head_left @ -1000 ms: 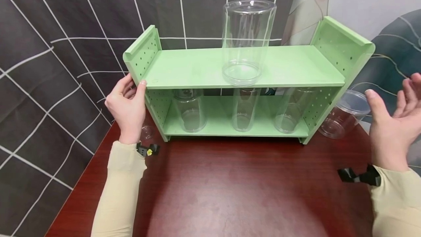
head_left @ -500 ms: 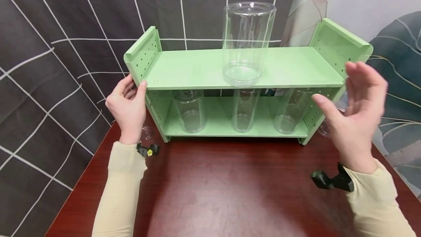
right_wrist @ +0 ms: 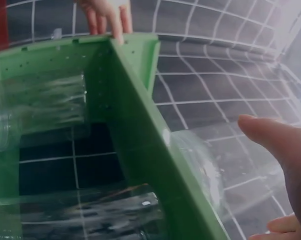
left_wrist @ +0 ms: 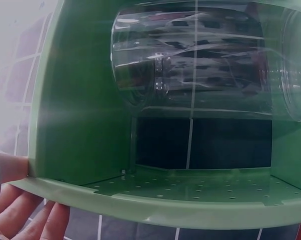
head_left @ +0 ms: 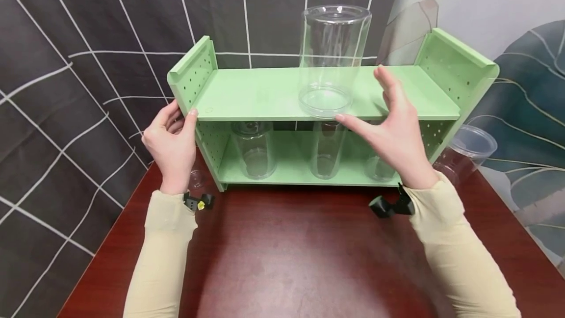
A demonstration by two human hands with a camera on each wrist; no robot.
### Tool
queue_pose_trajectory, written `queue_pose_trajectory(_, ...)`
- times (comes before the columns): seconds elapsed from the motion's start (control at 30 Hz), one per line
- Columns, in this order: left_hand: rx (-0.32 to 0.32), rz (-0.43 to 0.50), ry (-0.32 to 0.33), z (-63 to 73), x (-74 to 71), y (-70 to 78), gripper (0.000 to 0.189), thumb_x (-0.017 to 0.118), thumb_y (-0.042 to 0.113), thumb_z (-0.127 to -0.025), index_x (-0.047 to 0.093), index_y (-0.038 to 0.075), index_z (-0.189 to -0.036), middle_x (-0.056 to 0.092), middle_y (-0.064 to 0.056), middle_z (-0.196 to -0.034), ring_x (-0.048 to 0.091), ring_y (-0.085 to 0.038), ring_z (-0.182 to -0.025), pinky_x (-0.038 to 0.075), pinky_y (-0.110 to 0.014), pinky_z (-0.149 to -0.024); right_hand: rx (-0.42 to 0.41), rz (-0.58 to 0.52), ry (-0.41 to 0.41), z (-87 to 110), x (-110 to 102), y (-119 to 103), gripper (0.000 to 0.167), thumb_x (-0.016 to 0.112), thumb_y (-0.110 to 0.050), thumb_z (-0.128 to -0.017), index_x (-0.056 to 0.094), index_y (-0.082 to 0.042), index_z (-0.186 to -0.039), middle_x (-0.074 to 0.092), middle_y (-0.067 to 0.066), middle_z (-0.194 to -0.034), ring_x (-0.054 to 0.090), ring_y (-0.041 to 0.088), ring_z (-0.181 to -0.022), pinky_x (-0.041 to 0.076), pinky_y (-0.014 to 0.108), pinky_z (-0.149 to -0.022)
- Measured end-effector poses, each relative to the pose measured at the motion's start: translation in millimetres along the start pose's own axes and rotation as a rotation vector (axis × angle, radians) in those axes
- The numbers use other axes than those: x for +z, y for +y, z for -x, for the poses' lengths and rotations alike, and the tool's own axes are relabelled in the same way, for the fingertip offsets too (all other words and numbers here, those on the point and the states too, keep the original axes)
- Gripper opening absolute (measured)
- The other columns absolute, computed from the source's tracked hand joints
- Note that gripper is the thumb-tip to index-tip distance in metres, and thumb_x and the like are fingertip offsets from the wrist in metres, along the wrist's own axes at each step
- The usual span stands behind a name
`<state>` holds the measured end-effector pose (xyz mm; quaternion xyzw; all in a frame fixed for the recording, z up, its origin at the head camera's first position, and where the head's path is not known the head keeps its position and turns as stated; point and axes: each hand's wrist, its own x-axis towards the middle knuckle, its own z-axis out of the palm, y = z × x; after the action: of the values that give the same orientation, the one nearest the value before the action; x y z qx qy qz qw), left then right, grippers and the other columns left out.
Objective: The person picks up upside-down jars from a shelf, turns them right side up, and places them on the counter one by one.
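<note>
Right now you look to be at the reach-in step: your right hand (head_left: 393,131) is closing in on the tall clear jar (head_left: 332,58) that stands upright at the centre of the frame, on the top board of the green shelf (head_left: 260,93). Its fingers are spread and nearly straight, thumb stretched toward the jar's base and very close to it, though whether it touches is hard to tell; the hand holds nothing yet. The next move, as I judge it, calls for wrapping thumb and fingers round the lower wall of the jar before lifting, since it is tall and smooth and could tip.

Your left hand (head_left: 169,141), at centre left, grips the shelf's left end panel, thumb on the front edge and fingers curled behind, steadying it on the counter (head_left: 282,259). Your right forearm angles up from lower right, wrist raised in front of the lower compartment.
</note>
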<state>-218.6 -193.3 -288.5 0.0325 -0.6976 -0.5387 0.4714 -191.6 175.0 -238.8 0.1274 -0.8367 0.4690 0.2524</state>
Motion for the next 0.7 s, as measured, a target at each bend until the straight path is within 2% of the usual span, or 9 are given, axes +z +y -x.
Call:
queue_pose_trajectory(0.2, -0.002, 0.008, -0.001, 1.1, 0.5, 1.1, 0.031, 0.084, 0.012, -0.086, 0.078, 0.009, -0.116, 0.075, -0.01, -0.106, 0.072, -0.008, -0.085, 0.059, -0.021, -0.077, 0.056, 0.1, -0.076, -13.3, 13, -1, 0.119, 0.089, -0.055, -0.073, 0.019, -0.021, -0.163, 0.036, -0.007, -0.161, 0.028, 0.0, -0.144, 0.026, 0.027, -0.117)
queue_pose_trajectory(0.33, 0.002, 0.008, -0.005, 1.7, -0.5, 2.3, 0.03, 0.083, 0.013, -0.086, 0.078, 0.01, -0.116, 0.076, -0.009, -0.106, 0.072, -0.008, -0.085, 0.059, -0.021, -0.077, 0.102, 0.128, -0.121, -18.9, 17, -7, 0.126, 0.087, -0.063, -0.07, 0.015, -0.021, -0.164, 0.038, -0.004, -0.159, 0.03, 0.006, -0.145, 0.026, 0.033, -0.118)
queue_pose_trajectory(0.5, -0.004, 0.0, -0.011, 3.1, -1.3, 2.3, 0.03, 0.083, 0.014, -0.086, 0.078, 0.01, -0.116, 0.076, -0.009, -0.106, 0.071, -0.008, -0.084, 0.059, -0.021, -0.077, 0.136, 0.144, -0.151, -21.0, 20, -9, 0.128, 0.085, -0.065, -0.069, 0.014, -0.018, -0.164, 0.044, -0.001, -0.156, 0.036, 0.015, -0.143, 0.031, 0.04, -0.116)
queue_pose_trajectory(0.7, -0.002, -0.005, -0.005, 1.9, 0.7, 0.2, 0.031, 0.083, 0.011, -0.086, 0.078, 0.008, -0.117, 0.075, -0.01, -0.107, 0.071, -0.008, -0.085, 0.058, -0.021, -0.078, 0.098, 0.137, -0.094, -22.4, 23, -7, 0.117, 0.086, -0.059, -0.073, 0.022, -0.014, -0.16, 0.054, 0.005, -0.147, 0.046, 0.02, -0.136, 0.036, 0.041, -0.113)
